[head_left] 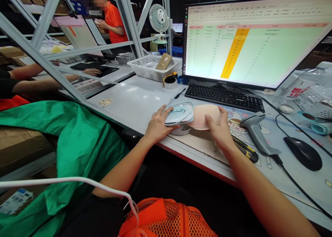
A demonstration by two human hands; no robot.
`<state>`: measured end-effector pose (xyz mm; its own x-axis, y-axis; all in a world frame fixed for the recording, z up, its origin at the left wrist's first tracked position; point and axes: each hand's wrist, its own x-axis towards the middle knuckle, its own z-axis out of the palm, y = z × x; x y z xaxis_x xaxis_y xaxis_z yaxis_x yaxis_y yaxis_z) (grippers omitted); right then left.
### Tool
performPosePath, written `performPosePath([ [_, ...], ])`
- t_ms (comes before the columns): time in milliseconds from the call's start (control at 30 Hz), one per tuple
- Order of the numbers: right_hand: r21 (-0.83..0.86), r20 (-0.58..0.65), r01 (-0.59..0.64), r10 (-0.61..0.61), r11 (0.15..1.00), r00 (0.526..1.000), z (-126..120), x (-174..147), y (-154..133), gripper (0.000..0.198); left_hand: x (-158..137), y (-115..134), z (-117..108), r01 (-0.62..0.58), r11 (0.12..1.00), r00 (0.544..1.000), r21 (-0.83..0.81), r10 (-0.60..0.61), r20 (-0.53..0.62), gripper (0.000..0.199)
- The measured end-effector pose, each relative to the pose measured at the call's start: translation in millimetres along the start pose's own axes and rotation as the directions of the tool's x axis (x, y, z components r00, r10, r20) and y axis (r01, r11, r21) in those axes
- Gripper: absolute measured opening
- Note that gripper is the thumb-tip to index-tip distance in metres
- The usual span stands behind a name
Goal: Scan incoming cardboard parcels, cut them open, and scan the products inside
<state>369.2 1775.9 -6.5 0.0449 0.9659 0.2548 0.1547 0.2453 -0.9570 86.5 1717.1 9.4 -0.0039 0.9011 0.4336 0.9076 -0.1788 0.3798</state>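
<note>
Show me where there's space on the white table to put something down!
The biggest bare patch of table is left of the pen, between the basket, the labels and the left hand. It's crowded around the right hand: knife, scanner and black mouse lie to its right, with the keyboard behind.

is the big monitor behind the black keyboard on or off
On: the big monitor is lit, showing rows of text and an orange column.

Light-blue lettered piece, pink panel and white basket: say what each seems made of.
Light-blue lettered piece: probably glossy plastic, given bright reflections and a clear-looking rim.
Pink panel: matte, perhaps card or plastic; its even, unreflective surface leaves that open.
White basket: likely molded plastic with a slight sheen, judging by its regularly perforated walls.
</note>
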Motion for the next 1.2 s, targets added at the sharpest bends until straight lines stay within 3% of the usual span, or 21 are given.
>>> performPosePath([
  [133,-0.036,0.268,0.063,-0.051,0.997,0.962,14,-12,1,0.090,-1,16,5,0.003,1.000,0.999,-0.019,-0.002,0.034,0.094],
  [200,-0.110,0.346,0.129,-0.084,0.986,0.935,24,-17,4,0.084,-3,27,9,-0.014,0.999,0.998,-0.042,0.016,0.055,0.098],
  [367,-0.512,0.398,0.204,0.020,0.834,0.917,38,-21,7,0.087,-2,39,10,0.013,0.996,0.992,-0.090,-0.001,0.127,0.112],
  [500,-0.580,0.444,0.198,0.103,0.790,0.890,30,-17,2,0.098,15,20,-1,0.027,0.966,0.977,-0.258,0.028,0.209,0.118],
  [600,-0.491,0.464,0.196,0.065,0.849,0.883,20,-10,5,0.098,28,5,-3,0.233,0.918,0.959,-0.321,-0.164,0.229,0.105],
  [667,-0.320,0.498,0.236,-0.049,0.918,0.866,14,-3,10,0.084,31,0,-3,0.304,0.911,0.937,-0.280,-0.232,0.263,0.097],
  [767,0.013,0.503,0.234,-0.209,0.972,0.839,6,5,13,0.055,28,-1,-3,0.270,0.938,0.935,-0.220,-0.200,0.293,0.085],
  [900,0.260,0.320,0.085,-0.169,0.962,0.932,4,7,3,0.032,17,3,-5,0.217,0.895,0.963,-0.389,-0.132,0.233,0.081],
  [1000,0.345,0.211,0.080,-0.161,0.935,0.964,6,-1,-8,0.019,5,6,-6,0.177,0.793,0.983,-0.583,-0.111,0.146,0.078],
  [1200,0.339,0.222,0.212,-0.297,0.917,0.929,-2,-12,-24,0.007,-6,-6,-10,0.115,0.602,0.988,-0.790,-0.152,0.028,0.083],
])
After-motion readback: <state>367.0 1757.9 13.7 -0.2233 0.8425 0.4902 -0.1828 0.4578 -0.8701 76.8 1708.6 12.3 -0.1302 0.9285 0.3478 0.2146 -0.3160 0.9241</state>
